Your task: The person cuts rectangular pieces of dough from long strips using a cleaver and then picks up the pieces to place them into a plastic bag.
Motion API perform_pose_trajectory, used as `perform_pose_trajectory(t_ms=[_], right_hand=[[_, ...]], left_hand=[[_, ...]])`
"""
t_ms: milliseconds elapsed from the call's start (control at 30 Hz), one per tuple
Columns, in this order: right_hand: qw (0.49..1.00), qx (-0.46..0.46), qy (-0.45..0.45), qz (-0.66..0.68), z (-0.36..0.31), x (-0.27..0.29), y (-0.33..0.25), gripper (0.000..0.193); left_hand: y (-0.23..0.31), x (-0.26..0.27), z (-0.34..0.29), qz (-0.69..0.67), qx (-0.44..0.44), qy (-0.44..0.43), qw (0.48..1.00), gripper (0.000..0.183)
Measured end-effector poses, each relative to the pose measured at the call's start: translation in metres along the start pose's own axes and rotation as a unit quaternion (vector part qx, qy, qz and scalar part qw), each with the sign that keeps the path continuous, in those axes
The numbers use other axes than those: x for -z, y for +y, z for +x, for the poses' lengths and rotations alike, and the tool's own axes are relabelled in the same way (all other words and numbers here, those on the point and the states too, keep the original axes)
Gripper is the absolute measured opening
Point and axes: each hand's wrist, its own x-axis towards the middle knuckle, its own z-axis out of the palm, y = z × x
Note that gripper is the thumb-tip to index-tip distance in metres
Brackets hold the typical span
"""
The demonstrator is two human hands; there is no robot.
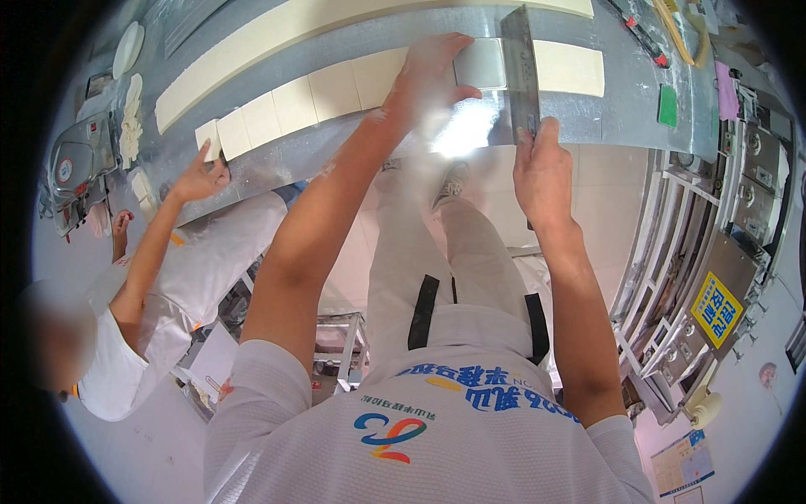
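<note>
A long flat-bladed knife (522, 71) points away from me across the metal table, with my right hand (544, 172) closed around its handle end. Just left of the blade lies a square, greyish metal-looking plate (480, 65). My left hand (428, 80) is beside that plate's left edge, thumb and fingers spread apart; part of it is blurred. Under and left of that hand runs a row of cut pale dough squares (290, 102). An uncut length of the dough strip (569, 69) lies right of the blade.
Farther back a long dough strip (277, 42) curves across the table (613, 126). A co-worker's hand (201, 178) touches the leftmost square. A green block (667, 106) and a red-black tool (642, 35) lie at right. A scale-like device (80, 164) is at left, a metal rack (672, 252) at right.
</note>
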Motion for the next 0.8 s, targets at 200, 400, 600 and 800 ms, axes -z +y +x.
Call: perform_pose_trajectory(t_ms=[200,400,600,800], right_hand=[[1.0,-0.003,-0.016,-0.022,0.001,0.0,-0.001,0.02],[0.999,-0.006,-0.028,-0.036,0.004,0.002,-0.004,0.02],[0.997,-0.036,-0.046,-0.047,0.007,-0.005,-0.002,0.02],[0.996,-0.033,-0.065,-0.047,0.011,-0.022,0.007,0.021]], left_hand=[[0.001,0.002,0.002,0.004,-0.004,-0.005,1.0,0.083],[0.002,0.003,0.002,-0.005,-0.007,0.0,1.0,0.083],[0.002,0.001,0.004,0.005,-0.002,-0.01,1.0,0.082],[0.008,0.006,0.005,0.023,0.03,-0.029,0.999,0.082]])
